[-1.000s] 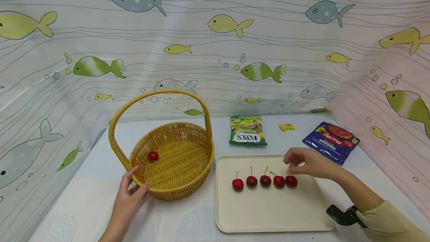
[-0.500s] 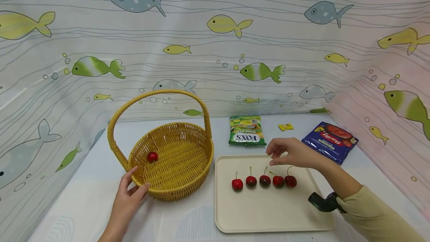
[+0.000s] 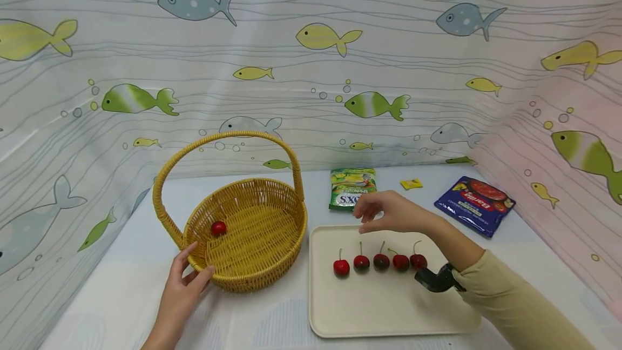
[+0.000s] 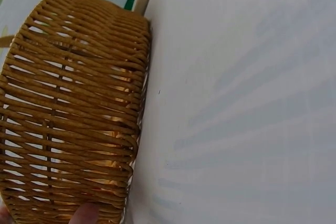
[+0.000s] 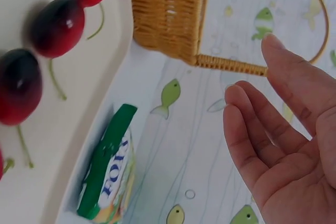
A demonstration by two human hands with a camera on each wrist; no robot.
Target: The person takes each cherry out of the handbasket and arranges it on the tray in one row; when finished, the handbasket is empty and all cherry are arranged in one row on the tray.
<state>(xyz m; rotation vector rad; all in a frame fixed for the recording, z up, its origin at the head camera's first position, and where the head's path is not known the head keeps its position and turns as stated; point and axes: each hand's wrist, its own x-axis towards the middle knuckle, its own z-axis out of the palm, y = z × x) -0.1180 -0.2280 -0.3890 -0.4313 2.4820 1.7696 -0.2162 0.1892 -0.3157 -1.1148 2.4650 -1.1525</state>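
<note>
Left hand (image 3: 182, 290) steadies basket (image 3: 252, 263); right hand (image 3: 389, 214) seemingly empty.

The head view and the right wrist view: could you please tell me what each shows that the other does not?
Only the head view: the left hand touching the basket, a cherry inside it, the blue packet. Only the right wrist view: the right hand's open, empty palm. Both: the tray with its cherries, the green packet.

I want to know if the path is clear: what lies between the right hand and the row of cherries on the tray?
Nothing: in the head view the right hand hovers, empty, above the cherries, with only bare tray showing between them.
</note>
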